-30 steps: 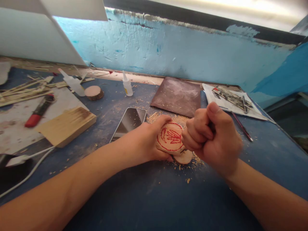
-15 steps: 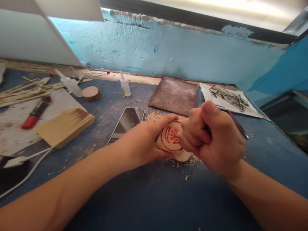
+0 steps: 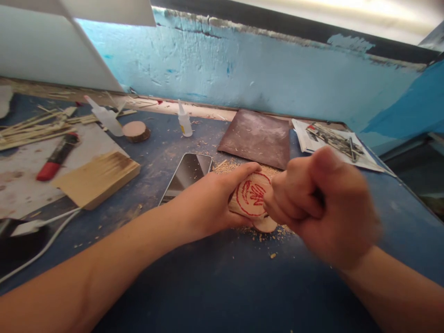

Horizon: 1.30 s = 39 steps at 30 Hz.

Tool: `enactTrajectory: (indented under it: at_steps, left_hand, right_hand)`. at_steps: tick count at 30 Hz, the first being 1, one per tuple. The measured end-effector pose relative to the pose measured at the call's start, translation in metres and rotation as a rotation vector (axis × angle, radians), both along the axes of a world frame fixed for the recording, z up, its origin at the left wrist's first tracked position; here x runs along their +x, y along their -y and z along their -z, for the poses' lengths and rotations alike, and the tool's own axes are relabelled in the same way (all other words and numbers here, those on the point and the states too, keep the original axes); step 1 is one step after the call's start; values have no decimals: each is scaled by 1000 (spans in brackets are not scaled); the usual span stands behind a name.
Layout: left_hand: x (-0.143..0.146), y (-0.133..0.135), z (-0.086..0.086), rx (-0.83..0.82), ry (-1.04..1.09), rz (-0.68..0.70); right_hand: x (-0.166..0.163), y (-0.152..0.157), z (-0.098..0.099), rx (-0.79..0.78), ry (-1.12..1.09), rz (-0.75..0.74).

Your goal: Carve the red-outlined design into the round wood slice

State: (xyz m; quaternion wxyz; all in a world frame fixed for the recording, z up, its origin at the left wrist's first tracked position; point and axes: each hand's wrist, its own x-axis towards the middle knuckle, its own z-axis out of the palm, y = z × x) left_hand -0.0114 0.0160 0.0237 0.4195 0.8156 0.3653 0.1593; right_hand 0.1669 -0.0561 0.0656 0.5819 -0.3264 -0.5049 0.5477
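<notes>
In the head view, our right fist [image 3: 322, 208], now blurred, has shifted farther right of the phone [image 3: 189, 173], probably mid-stroke; it's thumb-up, curled closed, contents hidden. Our left hand [image 3: 211, 199] grips the red-marked wooden piece [image 3: 252, 194] just right of the phone.

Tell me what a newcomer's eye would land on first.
Probably the red-marked wooden piece, gripped in the left hand near the middle, with the fisted right hand at its right edge. Next, perhaps, the red-and-black object at left and the brown sheet beyond the hands.
</notes>
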Motion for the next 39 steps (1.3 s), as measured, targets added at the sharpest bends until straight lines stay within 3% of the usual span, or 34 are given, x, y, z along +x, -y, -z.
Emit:
enactTrajectory:
  at_steps: [3,7,11,14,18,22,27,32,39]
  left_hand:
    - [0,0,1,-12,16,2]
    - [0,1,-1,-1,25,0]
    - [1,2,-2,-11,4,3]
    - [0,2,0,1,13,-2]
    - [0,2,1,-9,30,-7]
    - [-1,2,2,13,62,1]
    - [-3,-1,5,2,75,24]
    - [0,3,10,-55,107,-18]
    - [5,2,8,-220,257,-113]
  right_hand:
    - [1,1,0,47,49,-94]
    - [2,2,-1,32,60,67]
    - [4,2,1,59,82,-50]
    - [6,2,3,20,69,19]
    - [8,1,5,141,86,-83]
    - [7,-2,13,78,8,-10]
    - [8,-12,26,87,-41,-152]
    - [27,-22,17,0,-86,-225]
    - [56,-37,12,-34,-81,-33]
